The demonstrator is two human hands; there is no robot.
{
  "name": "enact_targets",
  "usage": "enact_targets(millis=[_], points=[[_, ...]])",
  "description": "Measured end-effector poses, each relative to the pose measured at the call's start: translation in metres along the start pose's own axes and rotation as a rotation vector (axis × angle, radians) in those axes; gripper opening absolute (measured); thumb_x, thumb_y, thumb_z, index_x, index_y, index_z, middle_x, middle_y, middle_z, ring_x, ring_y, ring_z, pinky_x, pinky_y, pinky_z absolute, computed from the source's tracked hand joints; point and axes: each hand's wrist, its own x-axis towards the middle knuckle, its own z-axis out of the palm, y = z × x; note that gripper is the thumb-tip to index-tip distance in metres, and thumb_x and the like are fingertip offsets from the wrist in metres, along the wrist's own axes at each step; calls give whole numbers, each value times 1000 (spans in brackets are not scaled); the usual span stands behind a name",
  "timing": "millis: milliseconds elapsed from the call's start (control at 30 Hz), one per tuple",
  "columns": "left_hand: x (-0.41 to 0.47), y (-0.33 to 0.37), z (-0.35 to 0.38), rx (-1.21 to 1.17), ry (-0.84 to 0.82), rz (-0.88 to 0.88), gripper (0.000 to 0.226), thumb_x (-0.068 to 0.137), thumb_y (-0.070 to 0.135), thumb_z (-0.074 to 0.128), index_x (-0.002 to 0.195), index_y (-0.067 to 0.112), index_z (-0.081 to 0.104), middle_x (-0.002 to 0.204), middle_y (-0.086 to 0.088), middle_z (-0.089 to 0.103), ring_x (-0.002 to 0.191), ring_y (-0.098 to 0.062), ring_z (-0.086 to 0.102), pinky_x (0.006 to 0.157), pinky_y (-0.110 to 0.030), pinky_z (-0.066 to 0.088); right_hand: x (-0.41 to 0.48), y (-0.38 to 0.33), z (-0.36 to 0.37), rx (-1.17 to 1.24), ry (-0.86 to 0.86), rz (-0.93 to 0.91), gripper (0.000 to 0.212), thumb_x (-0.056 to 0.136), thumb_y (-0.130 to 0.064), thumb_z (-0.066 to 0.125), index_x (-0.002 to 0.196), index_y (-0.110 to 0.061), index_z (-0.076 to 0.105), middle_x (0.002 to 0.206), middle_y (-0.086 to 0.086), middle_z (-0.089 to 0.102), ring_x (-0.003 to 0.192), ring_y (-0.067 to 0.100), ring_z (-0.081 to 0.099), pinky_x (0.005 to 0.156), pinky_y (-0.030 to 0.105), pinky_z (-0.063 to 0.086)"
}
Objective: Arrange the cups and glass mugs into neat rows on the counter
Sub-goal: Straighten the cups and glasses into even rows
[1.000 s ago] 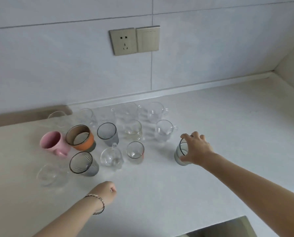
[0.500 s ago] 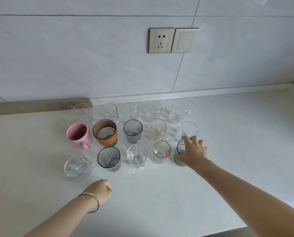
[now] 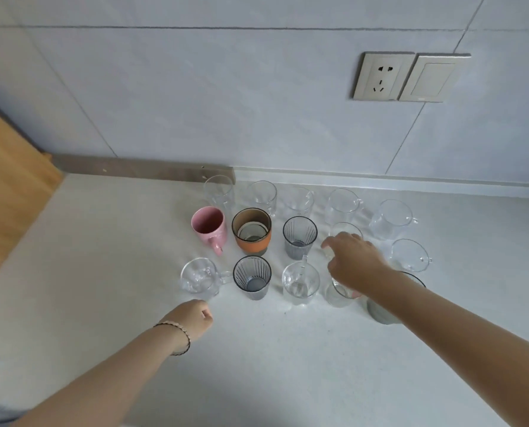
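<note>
1. Head view: cups and glass mugs stand in three rows on the white counter [image 3: 103, 272].
2. Right hand [image 3: 354, 265] reaches over them, fingers spread, holding nothing.
3. Left hand [image 3: 192, 318] is a fist near the clear mug [image 3: 200, 277].

The right hand [image 3: 354, 262] has left the dark-rimmed glass [image 3: 389, 309] for the middle-row clear glass [image 3: 346, 231].

Soft, even daylight — faint shadows, slight blur, wide-angle bowing at edges
</note>
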Motion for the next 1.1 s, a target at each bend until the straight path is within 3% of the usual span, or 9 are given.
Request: enact_targets(millis=[300, 367, 433, 500, 600, 800, 900, 967, 1100], points=[[53, -44, -121, 6, 272, -73, 27, 85, 10, 40, 61, 21, 43, 88, -5, 62, 81, -26, 54, 73, -28, 43, 85, -97, -16, 185, 25, -40, 35, 89, -17, 49, 123, -21, 57, 127, 3, 59, 119, 23, 54, 96, 33, 44], [76, -43, -145, 9, 277, 2, 18, 87, 13, 41, 78, 21, 53, 106, -7, 66, 96, -27, 60, 86, -33, 48, 106, -109, -16, 204, 39, 6, 37, 89, -18, 51, 125, -19, 55, 127, 4, 58, 118, 23, 54, 97, 33, 44], [102, -36, -166, 13, 266, 86, 24, 90, 15, 44, 110, 18, 57, 123, -7, 61, 111, -27, 58, 97, -35, 47, 128, -117, -16, 217, 62, 83, 39, 89, -21, 54, 128, -18, 53, 129, 6, 56, 120, 24, 52, 98, 33, 43], [125, -23, -182, 39, 245, 181, 43, 89, 16, 48, 132, 19, 45, 135, -7, 51, 118, -27, 54, 100, -36, 46, 148, -121, -15, 227, 75, 160, 44, 88, -25, 57, 132, -16, 50, 132, 8, 53, 123, 26, 50, 101, 34, 43], [155, 0, -202, 129, 233, 326, 62, 88, 15, 50, 144, 26, 28, 149, -3, 32, 128, -25, 46, 101, -38, 45, 176, -124, -12, 229, 52, 234, 54, 87, -32, 61, 136, -14, 45, 137, 9, 47, 127, 26, 47, 102, 35, 41], [207, 29, -209, 337, 164, 555, 81, 82, 6, 57, 148, 31, 16, 160, 4, 4, 143, -25, 25, 111, -38, 37, 224, -128, -7, 36, -105, 263, 90, 72, -57, 69, 144, -21, 28, 139, 12, 43, 130, 29, 43, 107, 40, 34], [226, 38, -205, 447, 88, 601, 89, 80, 10, 63, 148, 36, 11, 160, 6, -2, 146, -22, 17, 114, -39, 34, 239, -126, 0, -76, -180, 281, 92, 68, -62, 69, 141, -23, 29, 135, 11, 46, 127, 28, 46, 106, 44, 31], [235, 41, -200, 483, 50, 633, 88, 78, 12, 63, 146, 40, 14, 159, 6, 6, 144, -23, 25, 110, -39, 39, 244, -122, 5, -83, -171, 256, 88, 69, -59, 70, 138, -22, 32, 132, 9, 48, 123, 27, 50, 104, 44, 32], [237, 48, -195, 425, 75, 579, 78, 70, 18, 67, 137, 40, 32, 138, -1, 34, 115, -29, 51, 92, -40, 51, 245, -110, 7, -55, -137, 75, 87, 70, -46, 73, 142, -26, 30, 135, 6, 44, 122, 26, 49, 107, 43, 31]])
